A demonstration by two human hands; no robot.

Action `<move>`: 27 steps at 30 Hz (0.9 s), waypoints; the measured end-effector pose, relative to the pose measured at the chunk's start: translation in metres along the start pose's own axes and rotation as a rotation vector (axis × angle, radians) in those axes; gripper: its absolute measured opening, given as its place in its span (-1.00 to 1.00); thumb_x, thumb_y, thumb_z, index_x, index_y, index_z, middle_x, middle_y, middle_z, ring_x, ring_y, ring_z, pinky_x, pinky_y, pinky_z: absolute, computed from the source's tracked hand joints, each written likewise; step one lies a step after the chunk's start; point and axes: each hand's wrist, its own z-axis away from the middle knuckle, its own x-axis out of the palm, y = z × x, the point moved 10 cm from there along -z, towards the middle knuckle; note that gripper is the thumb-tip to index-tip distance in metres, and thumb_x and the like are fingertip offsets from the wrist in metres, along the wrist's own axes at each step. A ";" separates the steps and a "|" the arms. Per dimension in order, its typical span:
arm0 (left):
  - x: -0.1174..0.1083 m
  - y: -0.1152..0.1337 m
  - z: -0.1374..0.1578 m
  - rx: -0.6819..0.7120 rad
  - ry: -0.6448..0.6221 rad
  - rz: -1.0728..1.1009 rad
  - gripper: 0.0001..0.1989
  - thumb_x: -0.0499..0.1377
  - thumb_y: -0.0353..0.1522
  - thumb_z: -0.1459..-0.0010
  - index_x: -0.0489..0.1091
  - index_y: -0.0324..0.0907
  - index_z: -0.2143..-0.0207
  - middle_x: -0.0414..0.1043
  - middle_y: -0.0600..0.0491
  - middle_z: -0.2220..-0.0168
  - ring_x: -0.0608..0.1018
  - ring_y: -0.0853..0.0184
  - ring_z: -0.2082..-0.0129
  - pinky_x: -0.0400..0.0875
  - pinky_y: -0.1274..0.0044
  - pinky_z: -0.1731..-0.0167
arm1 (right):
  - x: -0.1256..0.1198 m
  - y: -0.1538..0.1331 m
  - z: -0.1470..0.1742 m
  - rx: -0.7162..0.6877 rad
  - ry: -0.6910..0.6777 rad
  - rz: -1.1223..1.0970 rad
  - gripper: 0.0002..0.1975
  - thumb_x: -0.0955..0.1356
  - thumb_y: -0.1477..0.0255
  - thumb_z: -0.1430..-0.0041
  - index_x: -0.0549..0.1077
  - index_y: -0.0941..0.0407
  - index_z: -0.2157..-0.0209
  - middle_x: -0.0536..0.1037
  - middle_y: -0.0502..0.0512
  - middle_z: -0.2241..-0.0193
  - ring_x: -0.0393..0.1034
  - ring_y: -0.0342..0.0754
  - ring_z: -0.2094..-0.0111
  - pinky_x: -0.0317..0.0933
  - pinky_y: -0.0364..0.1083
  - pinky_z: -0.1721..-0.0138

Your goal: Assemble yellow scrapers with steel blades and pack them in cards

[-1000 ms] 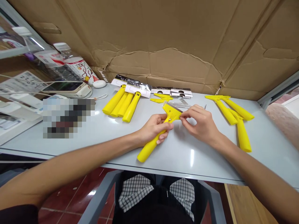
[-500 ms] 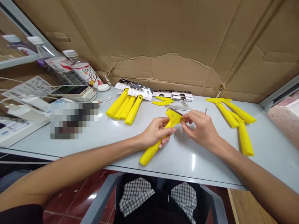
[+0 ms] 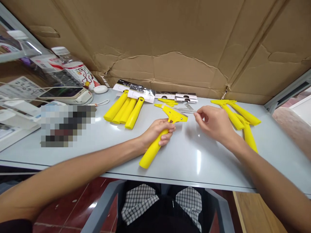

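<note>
A yellow scraper (image 3: 174, 115) is in my left hand (image 3: 160, 131), the fingers wrapped round the neck of its handle. Its wide head points away from me, with a thin grey edge along the top and small holes in its face. Off to the right, my right hand (image 3: 213, 123) has thumb and forefinger pinched together. The fingertips are beside the end of the flat metal blades (image 3: 186, 110) lying on the table, and what they hold, if anything, is too small to make out. Small yellow plates (image 3: 167, 102) lie behind the scraper head.
Several carded yellow scrapers (image 3: 133, 113) lie to the left, bare yellow handles (image 3: 246, 118) to the right. Folded header cards (image 3: 186, 97) rest against the cardboard wall (image 3: 189, 71). Bottles (image 3: 75, 71), a phone (image 3: 62, 93) and a white case (image 3: 100, 89) crowd the left side.
My right hand has moved off the scraper head, to the right, near the metal blades. My left hand keeps its hold on the scraper, whose face is now uncovered.
</note>
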 end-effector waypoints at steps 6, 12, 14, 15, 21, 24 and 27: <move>-0.003 0.002 -0.001 0.005 0.027 0.042 -0.70 0.40 -0.35 0.06 0.29 -0.18 0.52 0.26 0.24 0.66 0.17 0.60 0.80 0.08 0.72 0.85 | 0.007 0.052 -0.005 0.222 -0.284 0.343 -0.71 0.28 0.20 -0.37 0.56 0.06 0.25 0.66 0.14 0.34 0.48 0.09 0.33 0.02 -0.02 0.40; -0.006 0.006 -0.001 0.035 0.056 0.028 -0.73 0.39 -0.37 0.04 0.30 -0.18 0.49 0.29 0.23 0.64 0.19 0.59 0.80 0.10 0.70 0.85 | 0.022 0.068 0.003 0.295 -0.412 0.444 -0.59 0.24 0.10 -0.40 0.54 0.04 0.00 0.67 0.23 0.23 0.51 0.23 0.15 0.06 0.00 0.38; -0.006 0.008 -0.001 0.037 0.053 0.024 -0.73 0.37 -0.37 0.02 0.29 -0.18 0.50 0.28 0.23 0.65 0.19 0.59 0.80 0.11 0.71 0.85 | 0.024 0.069 0.004 0.299 -0.435 0.448 -0.58 0.23 0.09 -0.39 0.53 0.04 -0.01 0.67 0.24 0.22 0.52 0.24 0.14 0.07 0.00 0.38; -0.006 0.008 -0.001 0.037 0.048 0.023 -0.73 0.37 -0.37 0.01 0.29 -0.18 0.50 0.27 0.23 0.65 0.18 0.59 0.80 0.11 0.71 0.84 | 0.026 0.069 0.005 0.301 -0.448 0.449 -0.58 0.23 0.10 -0.39 0.54 0.04 -0.02 0.67 0.24 0.21 0.52 0.25 0.13 0.07 0.01 0.38; -0.003 0.009 -0.001 0.045 0.004 0.006 -0.72 0.36 -0.34 -0.01 0.29 -0.19 0.52 0.25 0.24 0.67 0.18 0.60 0.79 0.12 0.72 0.84 | 0.032 0.069 0.008 0.297 -0.527 0.440 -0.59 0.24 0.09 -0.36 0.58 0.02 0.06 0.66 0.25 0.18 0.52 0.26 0.13 0.09 0.03 0.36; -0.003 0.008 -0.001 0.050 0.003 -0.021 -0.72 0.37 -0.33 0.00 0.29 -0.18 0.52 0.25 0.23 0.66 0.18 0.59 0.79 0.12 0.71 0.84 | 0.034 0.069 0.010 0.287 -0.549 0.426 -0.63 0.27 0.12 -0.34 0.58 0.01 0.07 0.65 0.25 0.19 0.51 0.25 0.14 0.09 0.02 0.38; -0.003 0.007 0.000 0.052 0.013 -0.052 -0.74 0.37 -0.33 -0.02 0.31 -0.18 0.47 0.25 0.24 0.66 0.19 0.57 0.79 0.14 0.70 0.84 | 0.038 0.068 0.011 0.266 -0.565 0.394 -0.67 0.29 0.16 -0.32 0.58 0.01 0.08 0.64 0.23 0.22 0.51 0.22 0.17 0.09 0.01 0.38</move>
